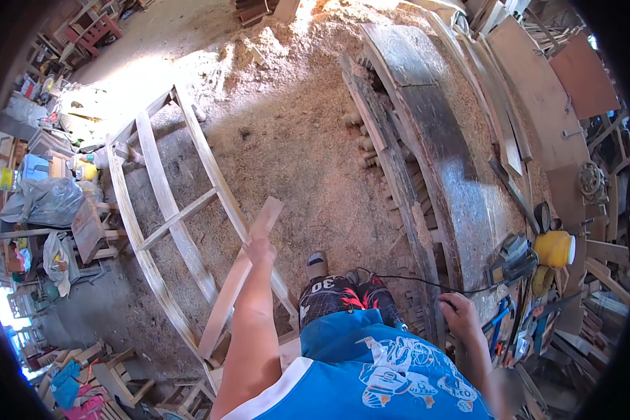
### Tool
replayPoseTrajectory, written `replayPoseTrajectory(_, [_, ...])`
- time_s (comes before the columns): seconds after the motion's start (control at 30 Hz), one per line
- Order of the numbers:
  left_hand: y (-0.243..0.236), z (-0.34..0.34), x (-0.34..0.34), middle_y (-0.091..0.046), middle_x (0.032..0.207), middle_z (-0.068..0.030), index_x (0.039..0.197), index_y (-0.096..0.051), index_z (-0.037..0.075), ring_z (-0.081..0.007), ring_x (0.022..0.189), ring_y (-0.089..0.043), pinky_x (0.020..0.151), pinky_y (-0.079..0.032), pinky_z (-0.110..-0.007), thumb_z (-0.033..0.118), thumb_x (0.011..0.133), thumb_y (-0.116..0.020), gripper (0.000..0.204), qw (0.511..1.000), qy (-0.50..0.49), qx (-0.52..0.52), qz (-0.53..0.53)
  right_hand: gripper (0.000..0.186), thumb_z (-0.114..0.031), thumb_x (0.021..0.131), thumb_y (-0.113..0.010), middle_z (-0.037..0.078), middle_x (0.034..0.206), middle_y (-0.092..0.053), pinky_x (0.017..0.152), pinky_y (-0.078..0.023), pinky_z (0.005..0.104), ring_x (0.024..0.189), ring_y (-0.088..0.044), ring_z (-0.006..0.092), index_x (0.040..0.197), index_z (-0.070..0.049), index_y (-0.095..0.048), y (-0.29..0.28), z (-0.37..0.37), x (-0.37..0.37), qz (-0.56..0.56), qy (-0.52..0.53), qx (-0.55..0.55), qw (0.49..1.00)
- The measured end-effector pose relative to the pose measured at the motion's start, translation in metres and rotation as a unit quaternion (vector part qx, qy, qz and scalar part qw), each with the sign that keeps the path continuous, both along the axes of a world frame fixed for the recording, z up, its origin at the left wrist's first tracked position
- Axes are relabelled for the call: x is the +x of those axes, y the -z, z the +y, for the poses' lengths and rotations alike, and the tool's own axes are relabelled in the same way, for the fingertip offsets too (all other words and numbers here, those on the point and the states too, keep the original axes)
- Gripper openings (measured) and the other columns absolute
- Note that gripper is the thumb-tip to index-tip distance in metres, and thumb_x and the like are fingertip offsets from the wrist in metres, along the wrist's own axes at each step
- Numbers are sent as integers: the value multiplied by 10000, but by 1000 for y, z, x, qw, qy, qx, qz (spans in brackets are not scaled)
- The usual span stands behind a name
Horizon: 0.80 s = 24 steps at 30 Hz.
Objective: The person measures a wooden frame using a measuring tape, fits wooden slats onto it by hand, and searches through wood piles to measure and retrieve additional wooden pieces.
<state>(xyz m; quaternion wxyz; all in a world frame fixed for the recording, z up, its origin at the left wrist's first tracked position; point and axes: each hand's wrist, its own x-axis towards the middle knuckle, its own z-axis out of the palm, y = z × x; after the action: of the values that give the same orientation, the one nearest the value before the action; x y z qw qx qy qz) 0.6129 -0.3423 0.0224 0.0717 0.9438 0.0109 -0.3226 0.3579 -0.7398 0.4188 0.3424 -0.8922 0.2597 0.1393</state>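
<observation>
The head view shows, at the left of the frame, a clear plastic bag (pixel 49 199) among piled goods. Right of it, spanning from the upper left to the lower centre-left, a pale wooden frame (pixel 162 183) lies over the floor: three long rails, bowed by the lens, joined by a short end piece at the top and a crossbar (pixel 178 220) partway down, which runs from the left rail to the right one. The wood looks bare, light and slightly grey in places, with straight sawn edges.

Left of the centre, a loose board (pixel 229 297) slants from upper right to lower left across the frame's right rail. It is flat, plain and narrow, pinkish-tan, warmer in tone than the rails, with a squared upper end. Whether it rests on the rails I cannot tell. The left hand (pixel 260 250) is closed around it in its upper part, fingers wrapped over its width.

Sawdust (pixel 294 147) covers the ground in the middle. To the right stands a worn, dark-patched bench (pixel 437 115). The right hand (pixel 460 315), lower right, is half open with loosely bent fingers, nothing visible in its grasp, near a black cord (pixel 427 282). Farther right sit a dark power tool (pixel 512 260) and a yellow container (pixel 553 248).
</observation>
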Motion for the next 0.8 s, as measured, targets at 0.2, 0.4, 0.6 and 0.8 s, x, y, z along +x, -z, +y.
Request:
replayPoseTrajectory(0.2, [-23,-21,-63,-652,1084,-284,982,-686,-31,-402,1068,-632,910,-507,-484,314,905,-523,389,987,-17,-112,116,194,-85,864,-645,158,925,-681,802,-508,344,890,-668,288,1024,16,-690,22,-12,29,-21,-35,27,999])
replayPoseTrajectory(0.4, [-19,-5,-133,-663,1093,-260,995,-702,-4,-365,1056,-653,890,-516,-451,266,801,-589,351,961,0,-204,188,190,-101,864,-651,169,892,-674,762,-512,358,851,-669,308,1018,0,-698,25,-32,68,-68,-76,40,994])
replayPoseTrajectory(0.6, [-18,2,-106,-667,842,-188,843,-685,-8,-369,787,-636,688,-507,-458,213,733,-644,250,960,94,-132,230,195,-129,874,-642,181,952,-694,816,-525,389,922,-674,345,1019,-19,-709,31,-80,97,-48,-43,46,997])
replayPoseTrajectory(0.8, [-19,-51,-34,-542,685,-135,743,-560,31,-256,642,-523,588,-441,-419,180,728,-646,172,964,-73,-229,118,238,-151,870,-668,182,1014,-717,861,-522,357,972,-695,302,1050,-3,-713,48,-139,153,-72,-41,79,993])
